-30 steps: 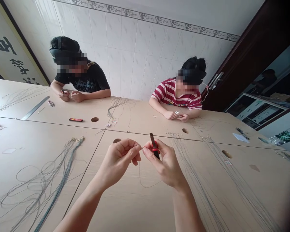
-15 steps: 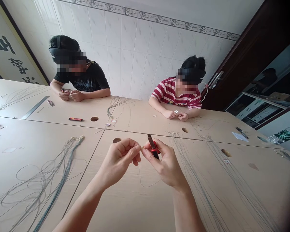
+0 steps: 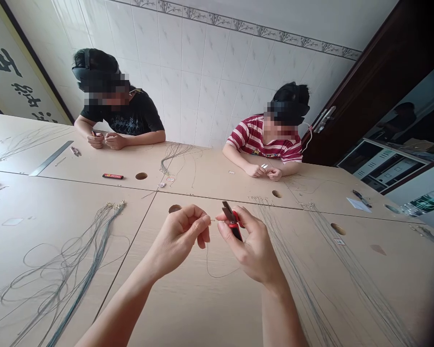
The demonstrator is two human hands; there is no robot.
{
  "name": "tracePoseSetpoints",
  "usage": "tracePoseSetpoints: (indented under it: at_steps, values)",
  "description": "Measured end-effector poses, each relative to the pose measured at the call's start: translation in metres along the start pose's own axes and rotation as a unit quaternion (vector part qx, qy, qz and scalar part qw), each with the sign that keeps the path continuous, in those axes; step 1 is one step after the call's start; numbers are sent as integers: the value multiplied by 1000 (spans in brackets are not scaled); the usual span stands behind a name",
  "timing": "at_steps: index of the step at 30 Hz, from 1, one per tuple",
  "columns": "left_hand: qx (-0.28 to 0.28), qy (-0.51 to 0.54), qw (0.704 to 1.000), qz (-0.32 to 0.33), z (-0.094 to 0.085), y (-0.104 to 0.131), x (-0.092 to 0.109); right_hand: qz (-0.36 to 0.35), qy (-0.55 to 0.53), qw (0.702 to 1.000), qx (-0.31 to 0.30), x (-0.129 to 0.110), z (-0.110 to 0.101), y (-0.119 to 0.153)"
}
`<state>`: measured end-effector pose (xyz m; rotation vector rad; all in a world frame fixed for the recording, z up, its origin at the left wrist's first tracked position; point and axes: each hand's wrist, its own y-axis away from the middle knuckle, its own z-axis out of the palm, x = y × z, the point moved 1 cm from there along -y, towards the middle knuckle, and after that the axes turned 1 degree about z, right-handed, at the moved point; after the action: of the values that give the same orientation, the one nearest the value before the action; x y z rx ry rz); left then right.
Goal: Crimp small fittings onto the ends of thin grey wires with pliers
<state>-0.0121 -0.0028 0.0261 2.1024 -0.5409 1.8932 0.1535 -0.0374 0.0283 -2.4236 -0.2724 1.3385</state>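
On the left of the bench [image 3: 188, 313], a long bunch of strings [image 3: 88, 262] lies spread out, with small shiny bits at its top end. Farther back, a person in a black shirt [image 3: 130, 118] leans on the bench.

Next comes the left hand [image 3: 183, 236]. Its arm reaches up from the bottom, and the hand is held up over the bench with its back to me. A tiny shiny bit [image 3: 213, 220] pokes out just past the tip of the thumb and first finger. Those fingers are pinched tight on it. The other fingers are curled in. A thin string [image 3: 217, 277] hangs under this hand and bends in a loop toward the other one. It is too small to tell how the string and bit join.

Then there are red and black pliers [image 3: 234, 224], tilted, with their tips up and a little apart. The right hand [image 3: 251, 243] has its fingers wrapped around them. Its thumb tip is near the tiny bit. More strings [image 3: 304, 284] lie to the right.
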Motion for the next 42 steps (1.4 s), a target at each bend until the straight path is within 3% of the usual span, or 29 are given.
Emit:
tracePoseSetpoints:
  at_steps: [10, 24, 42]
  values:
    - [-21, -8, 1000, 8, 3, 0, 4, 30, -27, 998, -42, -1, 1, -1]
    - [-13, -43, 999, 13, -6, 3, 3, 54, -66, 995, -50, -1, -2, -1]
    - [-5, -75, 997, 19, -3, 9, 8, 82, -170, 980, -67, -1, 2, 0]
